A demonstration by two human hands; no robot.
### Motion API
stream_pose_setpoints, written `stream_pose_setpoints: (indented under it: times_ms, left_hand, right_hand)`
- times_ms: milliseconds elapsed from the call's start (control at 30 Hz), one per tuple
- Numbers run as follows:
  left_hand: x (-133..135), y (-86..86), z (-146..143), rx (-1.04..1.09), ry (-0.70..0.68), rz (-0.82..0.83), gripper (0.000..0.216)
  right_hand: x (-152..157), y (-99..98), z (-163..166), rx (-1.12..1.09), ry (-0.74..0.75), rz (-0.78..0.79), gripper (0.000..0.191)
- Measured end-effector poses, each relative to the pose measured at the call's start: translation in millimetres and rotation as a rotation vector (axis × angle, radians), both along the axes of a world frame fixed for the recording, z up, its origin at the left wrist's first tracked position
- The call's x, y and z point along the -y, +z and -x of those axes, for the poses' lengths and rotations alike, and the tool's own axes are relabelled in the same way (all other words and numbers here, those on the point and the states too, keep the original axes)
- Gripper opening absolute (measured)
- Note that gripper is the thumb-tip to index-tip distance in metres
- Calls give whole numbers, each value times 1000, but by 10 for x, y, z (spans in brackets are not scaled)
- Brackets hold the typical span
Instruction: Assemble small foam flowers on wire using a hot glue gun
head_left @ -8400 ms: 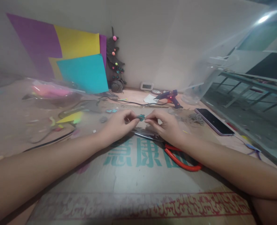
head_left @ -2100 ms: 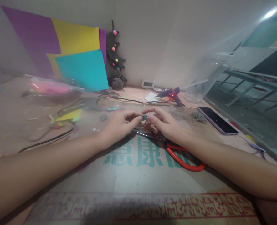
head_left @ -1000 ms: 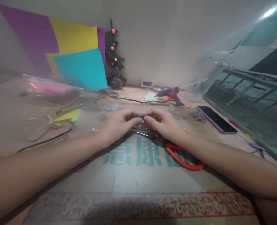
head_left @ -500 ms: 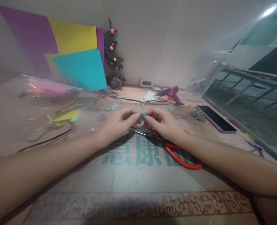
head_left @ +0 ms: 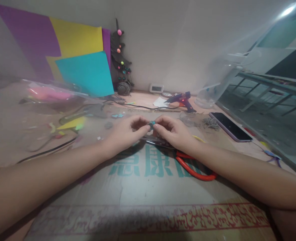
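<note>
Between my fingertips is a tiny grey-and-teal piece (head_left: 152, 125), too small and partly covered to make out its kind. My left hand (head_left: 130, 131) pinches it from the left, and my right hand (head_left: 172, 131) pinches it from the right. Just below the hands lie scissors with red handles (head_left: 196, 173); their dark blades (head_left: 159, 142) reach left under my fingers. Small light-blue cut pieces (head_left: 117, 115) rest on the cardboard beyond my left hand.
A purple glue gun (head_left: 181, 98) with a lit red light stands behind the hands. Grey yarn (head_left: 211, 123) and a phone (head_left: 230, 127) lie to the right. Coloured sheets (head_left: 86, 75) lean on the wall, beside a dark hanging decoration (head_left: 117, 50). A black cord (head_left: 47, 149) runs at left.
The small piece has turned slightly between my fingertips. Both hands stay in nearly the same place, and the view has shifted very little.
</note>
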State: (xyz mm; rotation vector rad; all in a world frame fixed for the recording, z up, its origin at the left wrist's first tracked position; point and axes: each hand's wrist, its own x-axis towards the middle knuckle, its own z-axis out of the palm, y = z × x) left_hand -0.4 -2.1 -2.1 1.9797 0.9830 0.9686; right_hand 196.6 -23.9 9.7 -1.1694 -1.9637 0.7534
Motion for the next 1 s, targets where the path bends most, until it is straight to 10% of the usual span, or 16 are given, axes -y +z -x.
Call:
stream_pose_setpoints:
  times_ms: [1000]
  left_hand:
    - [0, 6, 19, -71, -60, -55, 32]
  right_hand:
    - [3, -8, 8, -29, -35, -21, 16]
